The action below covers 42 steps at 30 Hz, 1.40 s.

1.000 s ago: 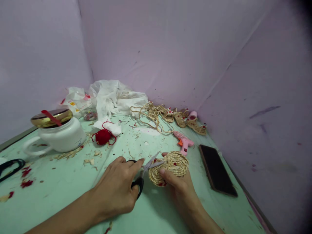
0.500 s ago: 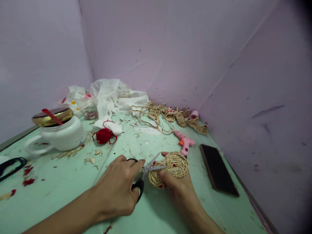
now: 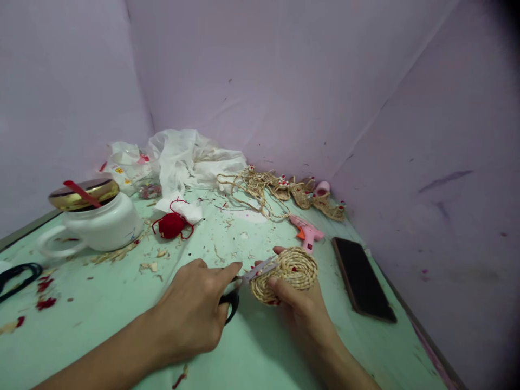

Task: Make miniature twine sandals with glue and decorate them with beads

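Observation:
My left hand (image 3: 199, 306) grips black-handled scissors (image 3: 231, 304), fingers through the handle loops. The blades point right and lie nearly together over the left end of a coiled straw piece (image 3: 298, 271). That piece has two joined spiral coils with small red bits in them. My right hand (image 3: 303, 309) holds it from the right and below, thumb on its front; most of the other fingers are hidden behind it. Whether the blades have something between them is too small to tell.
Behind lie a pink glue gun (image 3: 306, 232), braided straw pieces with cord (image 3: 264, 189) and a white plastic bag (image 3: 182, 162). A phone (image 3: 363, 279) is at right. Red yarn (image 3: 170, 225) and a white mug (image 3: 105, 225) stand left. Straw scraps litter the green tabletop (image 3: 122, 303).
The scissor blades have gone from spread apart to nearly closed. My right hand and the coiled straw piece have shifted slightly up and right. The view has moved a little.

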{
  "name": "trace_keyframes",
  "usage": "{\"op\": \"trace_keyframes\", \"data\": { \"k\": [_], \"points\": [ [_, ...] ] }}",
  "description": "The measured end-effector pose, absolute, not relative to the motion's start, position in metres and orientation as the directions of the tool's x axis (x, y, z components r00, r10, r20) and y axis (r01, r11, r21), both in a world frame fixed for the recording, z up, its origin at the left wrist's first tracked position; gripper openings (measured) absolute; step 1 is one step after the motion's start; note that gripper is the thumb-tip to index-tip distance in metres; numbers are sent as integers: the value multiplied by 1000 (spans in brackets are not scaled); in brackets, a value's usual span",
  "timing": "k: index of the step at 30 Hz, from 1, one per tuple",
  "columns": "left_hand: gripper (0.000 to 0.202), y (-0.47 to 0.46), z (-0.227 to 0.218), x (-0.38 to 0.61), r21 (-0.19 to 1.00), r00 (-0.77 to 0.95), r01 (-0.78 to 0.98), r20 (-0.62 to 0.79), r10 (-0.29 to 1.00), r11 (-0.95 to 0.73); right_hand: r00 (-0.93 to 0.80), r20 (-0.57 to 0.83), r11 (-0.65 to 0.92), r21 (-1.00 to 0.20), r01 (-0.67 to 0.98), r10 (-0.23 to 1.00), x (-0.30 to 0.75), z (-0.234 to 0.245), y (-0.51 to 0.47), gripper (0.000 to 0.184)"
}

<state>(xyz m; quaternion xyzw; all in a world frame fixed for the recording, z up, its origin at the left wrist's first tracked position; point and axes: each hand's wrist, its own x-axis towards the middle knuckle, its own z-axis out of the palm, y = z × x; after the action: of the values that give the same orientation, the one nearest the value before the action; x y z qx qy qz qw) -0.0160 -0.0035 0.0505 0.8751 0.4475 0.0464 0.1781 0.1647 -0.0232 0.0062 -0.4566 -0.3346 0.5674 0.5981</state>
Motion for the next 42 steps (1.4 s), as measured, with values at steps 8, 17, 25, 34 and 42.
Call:
{"op": "trace_keyframes", "data": {
  "k": [8, 17, 25, 34, 42],
  "points": [
    [51, -4, 51, -16, 391, 615, 717, 33, 788, -576, 123, -122, -69, -927, -369, 985, 164, 3, -24, 61],
    [56, -5, 48, -16, 359, 599, 752, -22, 801, -552, 104, -101, -69, -960, -270, 989, 162, 3, -26, 57],
    [49, -3, 44, -18, 345, 580, 779, -78, 811, -524, 110, -102, -67, -957, -282, 989, 163, 3, -27, 64],
    [47, -3, 57, -18, 327, 612, 767, -115, 783, -552, 118, -83, -56, -974, -218, 990, 164, 0, -27, 64],
    [37, -2, 51, -20, 369, 622, 752, -124, 773, -546, 110, -70, -47, -979, -199, 991, 167, 1, -27, 65]
  ]
}}
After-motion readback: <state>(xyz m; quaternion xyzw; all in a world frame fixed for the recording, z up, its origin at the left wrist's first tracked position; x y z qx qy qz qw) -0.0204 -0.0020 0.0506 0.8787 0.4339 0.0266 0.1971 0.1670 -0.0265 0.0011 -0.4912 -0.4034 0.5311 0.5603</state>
